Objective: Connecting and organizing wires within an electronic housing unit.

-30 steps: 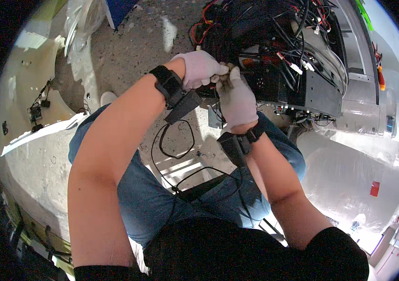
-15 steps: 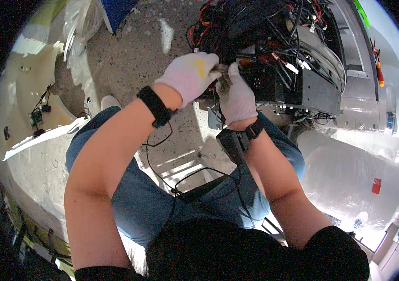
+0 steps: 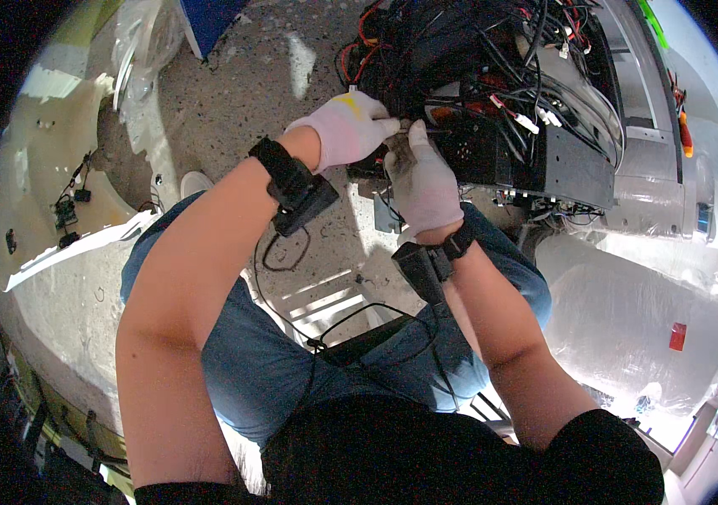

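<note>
My left hand [image 3: 346, 128], in a white knit glove with a yellow patch, is closed, its thumb and fingertips drawn together. Just right of it, my right hand [image 3: 423, 181] in a white glove with a greyed palm is closed too, thumb up. The fingertips of both nearly meet at the near left edge of a black metal housing [image 3: 536, 160]. Whatever they pinch is too small and dark to make out. Beyond the fingers lies a thick tangle of black cables [image 3: 435, 50]. Loose white connectors [image 3: 526, 124] hang over the housing's top.
Black straps with boxy devices [image 3: 304, 202] sit on both wrists, and a thin black cable [image 3: 359, 311] trails across my lap. Left on the floor lies a cream curved panel [image 3: 39, 177] with small electronics. At right stand a metal frame [image 3: 641, 101] and a plastic-wrapped white part [image 3: 628, 311].
My left wrist has rolled, so its boxy device now shows below the strap. The left hand has shifted slightly; both hands' fingertips stay close together at the housing.
</note>
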`<act>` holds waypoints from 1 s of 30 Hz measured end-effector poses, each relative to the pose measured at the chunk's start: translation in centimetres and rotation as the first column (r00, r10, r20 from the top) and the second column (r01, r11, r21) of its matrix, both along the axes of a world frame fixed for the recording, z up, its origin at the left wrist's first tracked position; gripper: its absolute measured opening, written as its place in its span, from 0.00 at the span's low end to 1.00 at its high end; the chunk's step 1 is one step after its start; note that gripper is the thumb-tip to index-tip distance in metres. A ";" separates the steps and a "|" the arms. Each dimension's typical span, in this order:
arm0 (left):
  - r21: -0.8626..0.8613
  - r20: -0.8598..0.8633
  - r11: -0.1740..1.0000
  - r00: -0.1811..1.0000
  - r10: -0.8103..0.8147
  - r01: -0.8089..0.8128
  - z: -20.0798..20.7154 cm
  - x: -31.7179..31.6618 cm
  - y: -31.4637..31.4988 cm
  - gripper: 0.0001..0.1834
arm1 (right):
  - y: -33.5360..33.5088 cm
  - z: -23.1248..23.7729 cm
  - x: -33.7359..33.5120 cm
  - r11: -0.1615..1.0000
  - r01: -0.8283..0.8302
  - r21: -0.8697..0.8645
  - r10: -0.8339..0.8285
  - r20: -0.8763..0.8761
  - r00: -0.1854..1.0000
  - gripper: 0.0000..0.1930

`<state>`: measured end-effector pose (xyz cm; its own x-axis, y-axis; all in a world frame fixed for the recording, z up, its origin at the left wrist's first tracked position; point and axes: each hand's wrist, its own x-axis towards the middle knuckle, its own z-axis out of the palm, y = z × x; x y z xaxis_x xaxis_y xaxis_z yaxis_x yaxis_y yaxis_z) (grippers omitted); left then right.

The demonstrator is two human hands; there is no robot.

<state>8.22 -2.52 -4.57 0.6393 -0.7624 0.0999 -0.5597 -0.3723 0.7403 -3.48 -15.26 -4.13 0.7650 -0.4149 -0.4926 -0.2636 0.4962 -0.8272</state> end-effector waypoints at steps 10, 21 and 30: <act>0.188 -0.597 0.973 0.803 0.002 0.137 2.4 0.9 -0.1 0.23 | 0.5 0.1 0.0 0.990 -0.119 -0.081 0.127 0.097 0.987 0.13; 0.144 -0.317 0.990 0.947 0.048 -0.002 2.5 0.4 -0.8 0.24 | 2.1 2.2 1.1 0.994 0.035 -0.106 -0.045 -0.103 0.994 0.17; 0.157 -0.339 0.987 0.941 0.026 0.030 3.5 0.4 -0.7 0.28 | 0.2 -0.3 0.8 0.981 -0.052 -0.189 0.080 0.142 0.987 0.15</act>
